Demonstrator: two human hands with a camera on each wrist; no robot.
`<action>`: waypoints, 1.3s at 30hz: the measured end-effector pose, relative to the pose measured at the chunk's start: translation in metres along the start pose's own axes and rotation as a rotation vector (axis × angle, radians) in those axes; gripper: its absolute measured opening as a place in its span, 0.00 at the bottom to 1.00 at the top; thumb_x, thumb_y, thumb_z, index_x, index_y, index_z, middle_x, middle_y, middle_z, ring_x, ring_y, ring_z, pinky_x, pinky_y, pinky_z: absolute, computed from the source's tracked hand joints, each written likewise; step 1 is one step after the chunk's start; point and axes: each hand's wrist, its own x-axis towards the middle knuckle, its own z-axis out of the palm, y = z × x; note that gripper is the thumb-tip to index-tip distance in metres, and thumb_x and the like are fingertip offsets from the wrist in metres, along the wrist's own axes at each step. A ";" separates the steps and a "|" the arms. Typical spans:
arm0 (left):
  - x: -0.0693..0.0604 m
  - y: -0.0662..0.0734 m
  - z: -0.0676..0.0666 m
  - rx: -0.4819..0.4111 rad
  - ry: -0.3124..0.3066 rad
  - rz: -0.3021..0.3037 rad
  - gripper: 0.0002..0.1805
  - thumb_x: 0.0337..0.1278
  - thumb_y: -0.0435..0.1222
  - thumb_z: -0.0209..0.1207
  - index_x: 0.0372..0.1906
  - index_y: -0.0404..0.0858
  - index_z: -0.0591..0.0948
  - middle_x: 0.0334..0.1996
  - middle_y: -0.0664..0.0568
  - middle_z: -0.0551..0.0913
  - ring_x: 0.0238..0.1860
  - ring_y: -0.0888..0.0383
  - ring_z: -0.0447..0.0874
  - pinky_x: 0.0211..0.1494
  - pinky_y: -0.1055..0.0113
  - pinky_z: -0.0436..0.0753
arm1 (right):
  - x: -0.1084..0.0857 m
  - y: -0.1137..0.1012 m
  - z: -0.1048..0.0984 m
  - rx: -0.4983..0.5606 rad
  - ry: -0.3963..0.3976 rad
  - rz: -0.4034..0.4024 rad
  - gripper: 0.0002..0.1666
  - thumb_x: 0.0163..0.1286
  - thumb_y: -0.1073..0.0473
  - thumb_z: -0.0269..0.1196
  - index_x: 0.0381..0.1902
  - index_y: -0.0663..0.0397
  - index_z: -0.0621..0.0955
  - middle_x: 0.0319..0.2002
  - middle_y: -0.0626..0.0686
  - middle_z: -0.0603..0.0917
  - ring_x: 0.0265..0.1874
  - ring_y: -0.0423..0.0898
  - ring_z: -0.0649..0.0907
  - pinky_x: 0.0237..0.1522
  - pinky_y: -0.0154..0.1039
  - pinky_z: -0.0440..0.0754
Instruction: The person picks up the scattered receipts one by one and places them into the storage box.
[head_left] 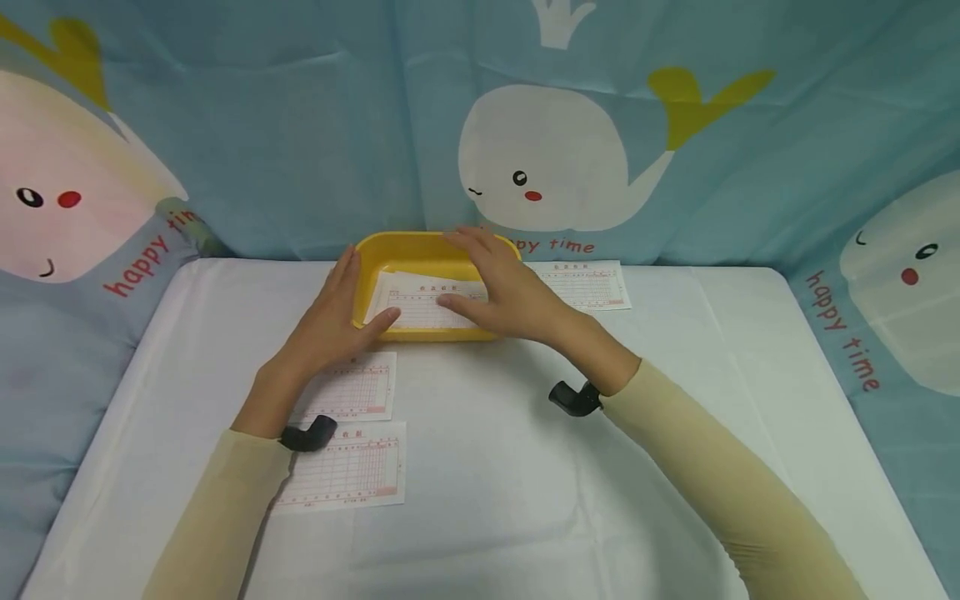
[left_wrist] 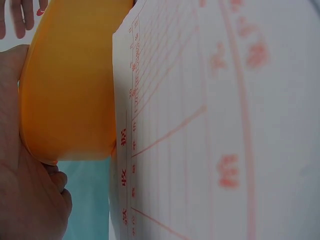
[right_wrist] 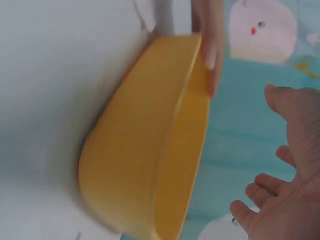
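Note:
A yellow plastic basket (head_left: pixel 435 335) stands at the back of the table with white receipt slips (head_left: pixel 420 312) printed in red lying inside. My left hand (head_left: pixel 322 321) holds its left end, fingers along the outside and thumb over the front rim. In the left wrist view, the basket's wall (left_wrist: pixel 75 90) sits between thumb and fingers. Over the right part of the basket hovers my right hand (head_left: pixel 510 292), fingers spread. The right wrist view shows this hand (right_wrist: pixel 290 185) apart from the basket (right_wrist: pixel 130 140), gripping nothing.
Another receipt slip (head_left: pixel 581 283) lies right of the basket. Two more, an upper slip (head_left: pixel 360 387) and a lower slip (head_left: pixel 345 471), lie under and beside my left forearm. A blue whale-print cloth (head_left: pixel 300 150) hangs behind the white tabletop (head_left: pixel 675 400).

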 end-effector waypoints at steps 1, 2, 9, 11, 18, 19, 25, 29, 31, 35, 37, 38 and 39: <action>0.000 0.000 -0.001 0.002 0.000 0.000 0.63 0.67 0.71 0.54 0.87 0.47 0.31 0.88 0.55 0.28 0.89 0.41 0.37 0.85 0.32 0.52 | -0.002 -0.004 0.003 0.001 0.007 -0.016 0.46 0.74 0.43 0.68 0.83 0.48 0.63 0.84 0.54 0.61 0.84 0.52 0.62 0.83 0.54 0.66; 0.000 0.000 -0.001 0.000 -0.001 0.001 0.63 0.67 0.70 0.54 0.87 0.46 0.31 0.88 0.54 0.28 0.89 0.41 0.36 0.85 0.32 0.52 | -0.005 -0.008 0.007 0.002 0.014 -0.025 0.46 0.74 0.43 0.68 0.83 0.48 0.63 0.84 0.55 0.60 0.84 0.53 0.62 0.83 0.55 0.67; -0.001 0.001 -0.002 -0.006 0.005 0.002 0.63 0.67 0.71 0.55 0.87 0.46 0.32 0.88 0.54 0.29 0.89 0.39 0.37 0.84 0.30 0.53 | -0.028 -0.026 0.039 0.061 0.140 -0.109 0.40 0.72 0.48 0.71 0.77 0.52 0.72 0.82 0.56 0.64 0.81 0.54 0.67 0.81 0.53 0.70; 0.000 0.002 -0.001 -0.004 0.010 0.002 0.63 0.66 0.71 0.55 0.87 0.46 0.32 0.88 0.54 0.29 0.89 0.39 0.37 0.84 0.30 0.53 | -0.035 -0.029 0.047 0.079 0.166 -0.127 0.39 0.72 0.49 0.71 0.76 0.52 0.73 0.81 0.56 0.65 0.80 0.54 0.68 0.80 0.52 0.71; 0.000 0.002 0.000 0.005 0.022 0.012 0.63 0.67 0.69 0.55 0.87 0.47 0.32 0.89 0.52 0.31 0.89 0.38 0.38 0.85 0.31 0.52 | -0.057 -0.040 0.078 0.157 0.135 -0.073 0.41 0.72 0.48 0.71 0.77 0.51 0.71 0.81 0.51 0.66 0.81 0.47 0.66 0.83 0.49 0.67; 0.000 0.002 0.000 0.007 0.024 0.015 0.62 0.67 0.69 0.55 0.87 0.46 0.32 0.89 0.52 0.31 0.89 0.37 0.38 0.85 0.31 0.52 | -0.060 -0.041 0.082 0.170 0.127 -0.060 0.41 0.72 0.48 0.71 0.78 0.51 0.71 0.81 0.51 0.66 0.81 0.47 0.66 0.83 0.48 0.67; -0.001 0.003 -0.002 0.027 0.014 0.012 0.62 0.68 0.69 0.54 0.87 0.45 0.33 0.89 0.53 0.30 0.88 0.37 0.37 0.86 0.33 0.51 | -0.076 -0.047 0.114 0.213 0.079 -0.020 0.43 0.72 0.48 0.72 0.79 0.53 0.69 0.78 0.54 0.71 0.79 0.47 0.69 0.83 0.48 0.67; -0.001 0.003 -0.004 0.025 0.004 0.009 0.62 0.68 0.70 0.54 0.87 0.45 0.32 0.88 0.54 0.28 0.88 0.36 0.36 0.86 0.33 0.50 | -0.083 -0.050 0.132 0.157 0.041 -0.024 0.44 0.71 0.47 0.72 0.78 0.54 0.69 0.77 0.55 0.72 0.79 0.48 0.70 0.83 0.46 0.67; -0.002 0.002 -0.004 0.018 0.001 0.008 0.62 0.68 0.69 0.54 0.87 0.45 0.32 0.88 0.55 0.28 0.88 0.36 0.36 0.86 0.33 0.50 | -0.085 -0.054 0.139 0.117 0.007 -0.027 0.45 0.71 0.45 0.72 0.79 0.54 0.69 0.77 0.53 0.72 0.79 0.48 0.70 0.83 0.45 0.67; -0.002 0.002 -0.004 0.011 -0.001 0.005 0.62 0.68 0.69 0.55 0.87 0.45 0.32 0.88 0.55 0.28 0.88 0.35 0.37 0.86 0.33 0.50 | -0.089 -0.061 0.152 0.059 -0.053 -0.026 0.47 0.71 0.43 0.71 0.80 0.53 0.68 0.77 0.51 0.72 0.79 0.48 0.70 0.82 0.44 0.68; -0.002 0.002 -0.003 0.009 -0.001 0.005 0.62 0.68 0.69 0.54 0.87 0.45 0.32 0.88 0.55 0.29 0.88 0.35 0.37 0.86 0.32 0.50 | -0.090 -0.064 0.158 0.032 -0.068 -0.025 0.47 0.71 0.43 0.72 0.80 0.52 0.68 0.77 0.51 0.73 0.78 0.47 0.71 0.81 0.44 0.68; -0.002 0.001 -0.003 0.008 -0.002 0.006 0.63 0.67 0.70 0.54 0.87 0.45 0.32 0.88 0.55 0.28 0.88 0.35 0.37 0.86 0.32 0.51 | -0.090 -0.064 0.160 0.014 -0.070 -0.026 0.47 0.70 0.42 0.72 0.79 0.52 0.68 0.76 0.51 0.73 0.78 0.47 0.72 0.81 0.43 0.69; -0.002 0.001 -0.003 0.005 -0.003 0.007 0.63 0.67 0.70 0.54 0.87 0.45 0.32 0.88 0.55 0.28 0.88 0.35 0.37 0.86 0.32 0.50 | -0.091 -0.065 0.162 -0.004 -0.069 -0.026 0.47 0.70 0.43 0.73 0.79 0.51 0.68 0.76 0.50 0.74 0.77 0.47 0.72 0.81 0.43 0.70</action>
